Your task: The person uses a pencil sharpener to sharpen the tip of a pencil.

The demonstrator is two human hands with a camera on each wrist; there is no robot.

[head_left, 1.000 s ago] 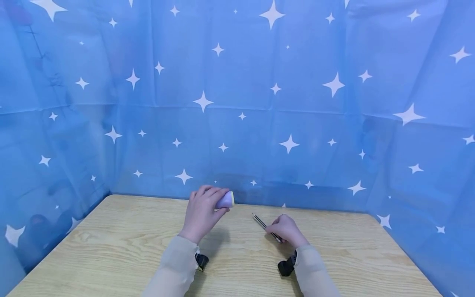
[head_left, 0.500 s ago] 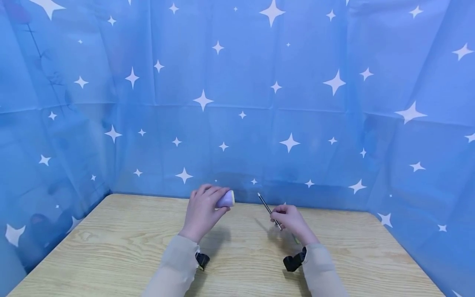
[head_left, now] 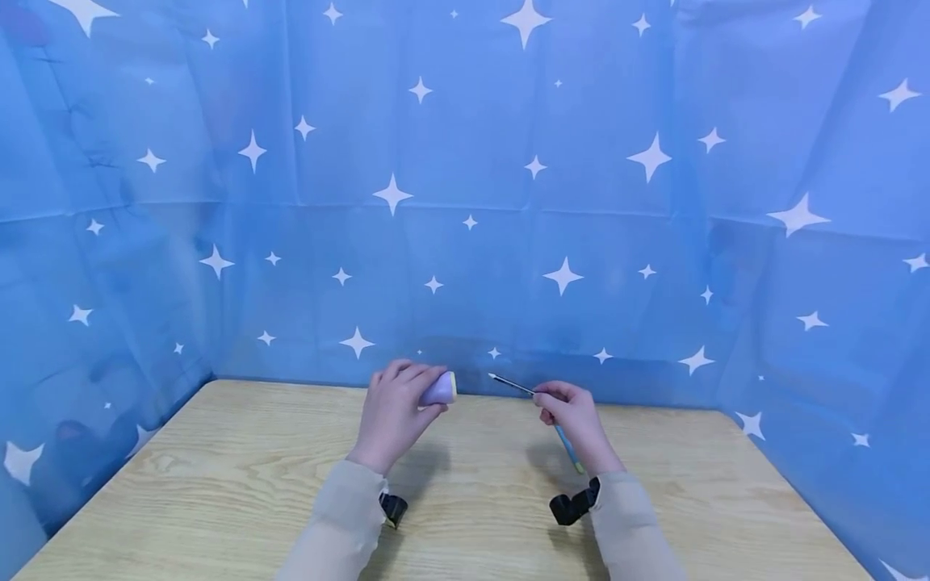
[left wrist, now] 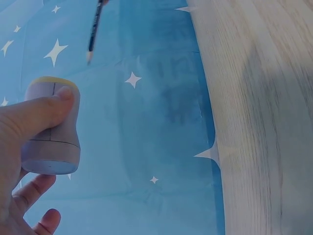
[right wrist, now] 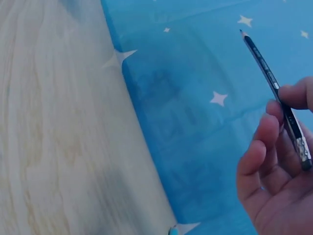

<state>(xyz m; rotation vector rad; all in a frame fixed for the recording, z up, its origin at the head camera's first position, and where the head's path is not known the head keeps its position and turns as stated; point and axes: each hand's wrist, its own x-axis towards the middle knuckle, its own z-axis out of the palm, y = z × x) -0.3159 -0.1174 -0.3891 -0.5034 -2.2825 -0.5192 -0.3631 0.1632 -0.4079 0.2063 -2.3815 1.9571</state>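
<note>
In the head view my left hand [head_left: 392, 415] grips a small lilac waisted cylinder [head_left: 438, 389] with a pale yellow end, held above the table and turned to the right. The left wrist view shows my thumb pressed along the cylinder [left wrist: 54, 129], which has seam lines and a grey-blue base. My right hand [head_left: 574, 424] pinches a dark pencil [right wrist: 264, 68] between thumb and fingers. Its sharpened tip points left toward the cylinder's yellow end, with a gap between them. A silvery ferrule and dark eraser show at its rear, over my palm in the right wrist view.
A slim blue stick [head_left: 569, 449] with a yellow-green end lies on the wooden table [head_left: 479, 500], partly hidden by my right hand. Behind the table hangs a blue cloth [head_left: 479, 145] with white stars. Black wrist cameras [head_left: 572, 507] sit under both cuffs.
My right hand has lifted the pencil from near the table and swung its tip to point left. The blue stick beneath has come into sight. My left hand stays about where it was.
</note>
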